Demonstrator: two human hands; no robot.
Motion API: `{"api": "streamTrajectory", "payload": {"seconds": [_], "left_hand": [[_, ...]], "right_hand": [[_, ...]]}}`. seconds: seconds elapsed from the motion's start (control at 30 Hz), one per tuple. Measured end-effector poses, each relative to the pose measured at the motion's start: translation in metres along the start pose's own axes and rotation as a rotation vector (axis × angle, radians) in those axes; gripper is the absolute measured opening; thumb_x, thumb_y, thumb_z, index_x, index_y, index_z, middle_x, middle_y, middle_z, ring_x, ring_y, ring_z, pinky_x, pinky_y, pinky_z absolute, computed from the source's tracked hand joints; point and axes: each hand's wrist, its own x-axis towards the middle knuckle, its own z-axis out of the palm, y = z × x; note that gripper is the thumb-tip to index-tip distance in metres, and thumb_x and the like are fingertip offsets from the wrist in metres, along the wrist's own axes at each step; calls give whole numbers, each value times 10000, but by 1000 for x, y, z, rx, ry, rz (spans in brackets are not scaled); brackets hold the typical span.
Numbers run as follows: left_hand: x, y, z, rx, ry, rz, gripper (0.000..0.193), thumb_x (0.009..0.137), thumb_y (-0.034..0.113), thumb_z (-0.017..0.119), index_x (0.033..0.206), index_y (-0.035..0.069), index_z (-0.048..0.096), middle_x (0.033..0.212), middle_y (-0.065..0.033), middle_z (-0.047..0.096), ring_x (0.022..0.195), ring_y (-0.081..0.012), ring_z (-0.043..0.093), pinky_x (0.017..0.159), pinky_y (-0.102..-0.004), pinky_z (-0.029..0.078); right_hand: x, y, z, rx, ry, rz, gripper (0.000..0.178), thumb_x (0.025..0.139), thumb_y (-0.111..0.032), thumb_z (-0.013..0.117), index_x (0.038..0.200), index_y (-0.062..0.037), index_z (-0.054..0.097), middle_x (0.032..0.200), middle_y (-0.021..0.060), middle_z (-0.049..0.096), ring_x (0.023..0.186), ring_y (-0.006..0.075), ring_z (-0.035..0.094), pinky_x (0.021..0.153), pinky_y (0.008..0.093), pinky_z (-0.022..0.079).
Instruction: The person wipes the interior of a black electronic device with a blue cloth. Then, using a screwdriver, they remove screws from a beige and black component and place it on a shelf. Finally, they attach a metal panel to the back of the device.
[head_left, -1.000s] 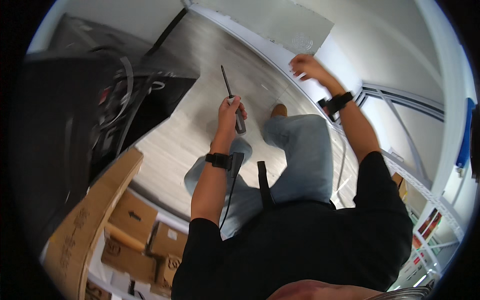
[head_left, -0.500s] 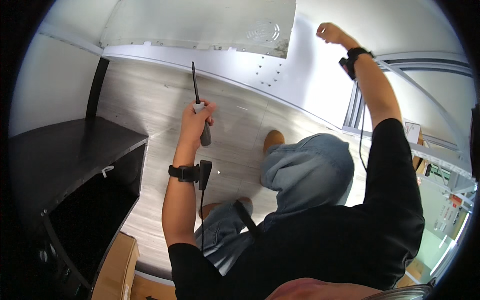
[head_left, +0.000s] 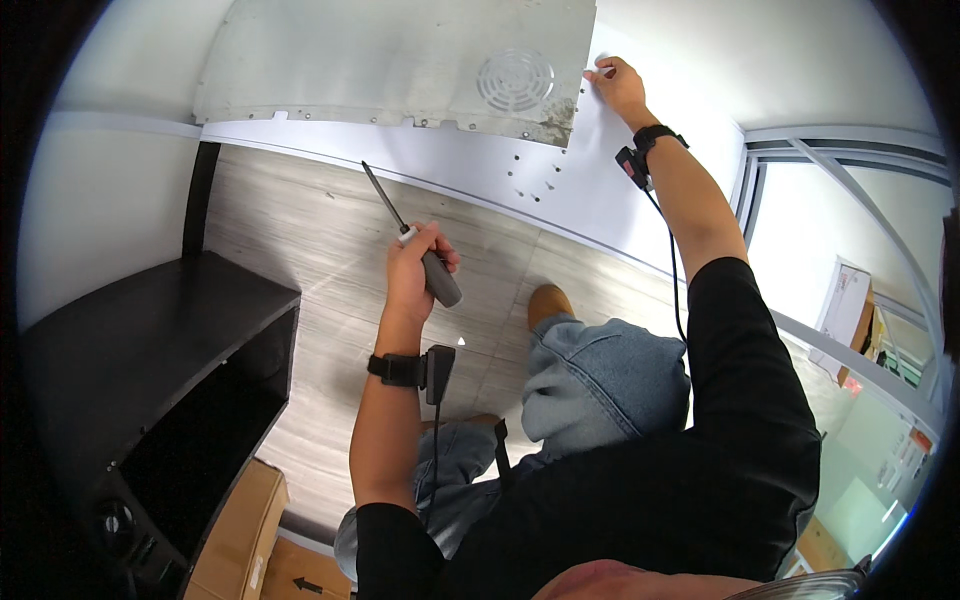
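Note:
My left hand (head_left: 408, 275) is closed round the grey handle of a screwdriver (head_left: 384, 198). Its dark shaft points up and left, the tip just short of a grey metal panel (head_left: 380, 70). The panel lies on a white surface (head_left: 640, 215) and has round vent slots near its right end. By that right edge, my right hand (head_left: 624, 90) has thumb and fingers pinched together; whatever is between the fingertips is too small to make out. Several small dark screws (head_left: 537, 199) are scattered on the white surface, below the panel's lower right corner.
A black cabinet (head_left: 170, 300) with an open front stands at the left, cardboard boxes (head_left: 240, 530) below it. Metal frame rails (head_left: 850, 140) and another box (head_left: 840, 315) are at the right. Wood-look floor (head_left: 330, 260) lies between; cables hang from both wrist straps.
My right hand has moved left and slightly down to the panel's right edge. My left hand, with the screwdriver, has shifted right and down, and the shaft leans further left.

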Motion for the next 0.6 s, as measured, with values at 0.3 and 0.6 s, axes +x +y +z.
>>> {"api": "streamTrajectory", "payload": {"seconds": [0.3,0.6], "left_hand": [[13,-16,9,-127,58,-28,130,933,199,555,938,77,512,899,-60,558,808,-236,630,655,-328,488],[53,4,57,-322,-185,128,398,965,267,511,1248,-2,433,1341,-167,380,1265,-354,427,1024,-456,433]], "right_hand": [[8,1,0,59,-8,-77,227,813,-282,697,850,-61,657,829,76,689,742,207,656,694,339,512],[-36,-30,-71,711,-179,-47,80,882,-73,619,866,5,616,744,59,633,651,110,591,600,235,479]]}}
